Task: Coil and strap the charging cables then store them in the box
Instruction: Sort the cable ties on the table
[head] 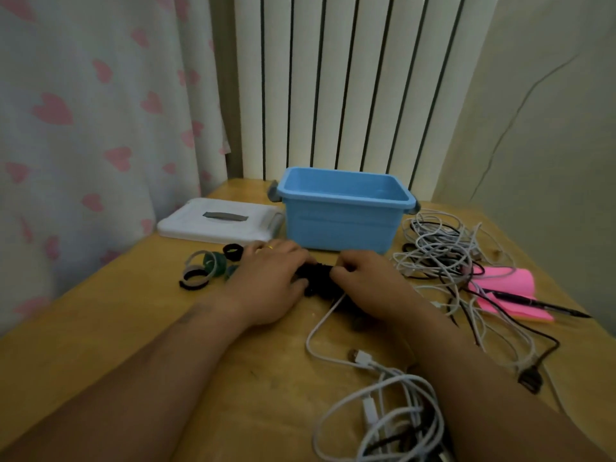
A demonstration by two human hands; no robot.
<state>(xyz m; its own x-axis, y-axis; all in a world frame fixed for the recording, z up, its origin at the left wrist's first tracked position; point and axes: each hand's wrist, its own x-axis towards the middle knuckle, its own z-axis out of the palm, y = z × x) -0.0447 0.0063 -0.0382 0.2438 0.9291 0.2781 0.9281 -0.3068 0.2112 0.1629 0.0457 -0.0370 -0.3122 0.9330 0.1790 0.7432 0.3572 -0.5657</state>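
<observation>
Two hands meet on one dark bundle [315,276] just in front of the blue box [340,225], at its near wall. Left hand [270,281] lies over the bundle's left end, fingers curled down onto it; right hand [361,276] pinches the right end w/ fingertips drawn together. Both look closed on it, but the fingers hide whether that's coiled black cable, a strap, or both, so can't tell.

Key relation: bundle's long axis runs left-right, parallel to the box's near wall, box straight beyond it & open on top. So the drop-in is prob. a short lift up & away from the person. Neither hand is clearly nearer the box; they flank the bundle about evenly.

A white cable [321,323] trails from under the right hand toward the person, ending in a loose pile [393,405] well nearer than the box. Likely needs coiling next.

Spare strap rings [208,266] sit left of the box front, just beside the left hand. White lid [218,221] lies left of the box, touching or nearly so. Tangled cable heap [440,251] right of the box; pink notepad [506,288] w/ pen [540,305] beyond that heap, further right.

Box looks empty from here, so storing prob. hasn't started.
</observation>
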